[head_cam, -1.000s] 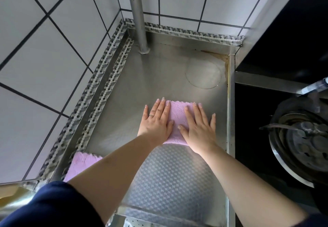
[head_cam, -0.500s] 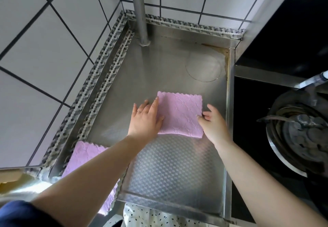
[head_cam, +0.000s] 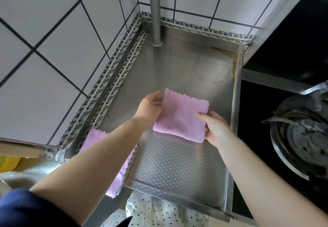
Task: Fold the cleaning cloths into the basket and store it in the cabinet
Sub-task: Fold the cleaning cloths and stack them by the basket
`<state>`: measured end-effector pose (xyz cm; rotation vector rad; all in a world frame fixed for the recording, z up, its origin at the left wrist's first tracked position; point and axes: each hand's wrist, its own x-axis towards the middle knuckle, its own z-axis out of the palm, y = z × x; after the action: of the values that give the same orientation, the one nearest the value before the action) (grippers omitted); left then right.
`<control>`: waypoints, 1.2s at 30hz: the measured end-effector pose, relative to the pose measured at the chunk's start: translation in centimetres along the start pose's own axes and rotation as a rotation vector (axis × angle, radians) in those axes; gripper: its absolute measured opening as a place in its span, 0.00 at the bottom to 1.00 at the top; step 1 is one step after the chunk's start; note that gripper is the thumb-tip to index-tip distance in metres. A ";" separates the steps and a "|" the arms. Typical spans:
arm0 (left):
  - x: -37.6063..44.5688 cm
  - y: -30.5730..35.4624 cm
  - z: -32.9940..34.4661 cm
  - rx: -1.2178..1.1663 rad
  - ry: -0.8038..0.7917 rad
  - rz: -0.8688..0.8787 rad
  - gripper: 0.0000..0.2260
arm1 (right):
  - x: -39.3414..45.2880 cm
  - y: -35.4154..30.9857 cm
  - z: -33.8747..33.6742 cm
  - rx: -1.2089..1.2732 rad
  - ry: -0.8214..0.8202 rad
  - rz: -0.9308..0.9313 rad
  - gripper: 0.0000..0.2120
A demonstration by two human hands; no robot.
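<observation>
While both hands lift the folded pink cloth (head_cam: 179,116) off the steel bench (head_cam: 177,164), left hand (head_cam: 150,108) and right hand (head_cam: 215,126) fingers pinch its side edges. Second pink cloth (head_cam: 104,157) lies unfolded at bench's left edge. Basket, cabinet unseen; most remains.

The folded pink cloth (head_cam: 179,118) looks soft and fluffy, matt, with a scalloped edge, like the second pink cloth (head_cam: 122,170) near left. The counter (head_cam: 174,67) is brushed steel, embossed nearer. The wall tiles (head_cam: 58,52) are smooth and glossy.
</observation>
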<state>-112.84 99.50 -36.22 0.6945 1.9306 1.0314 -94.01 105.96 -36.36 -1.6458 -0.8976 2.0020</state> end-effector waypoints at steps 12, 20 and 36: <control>-9.7 -4.0 -13.8 0.181 0.241 0.011 0.19 | -6.5 6.6 9.0 -0.006 -0.366 0.180 0.14; -13.8 -6.8 -17.5 0.456 0.260 0.049 0.26 | -9.2 9.0 13.3 -0.354 -0.400 0.098 0.21; -14.9 -11.6 -16.9 0.821 0.285 0.253 0.24 | -9.1 11.0 13.7 -0.915 -0.222 -0.328 0.32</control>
<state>-120.71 75.49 -34.59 1.3214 2.5799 0.4501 -104.13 88.97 -36.05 -1.5041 -2.2365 1.6364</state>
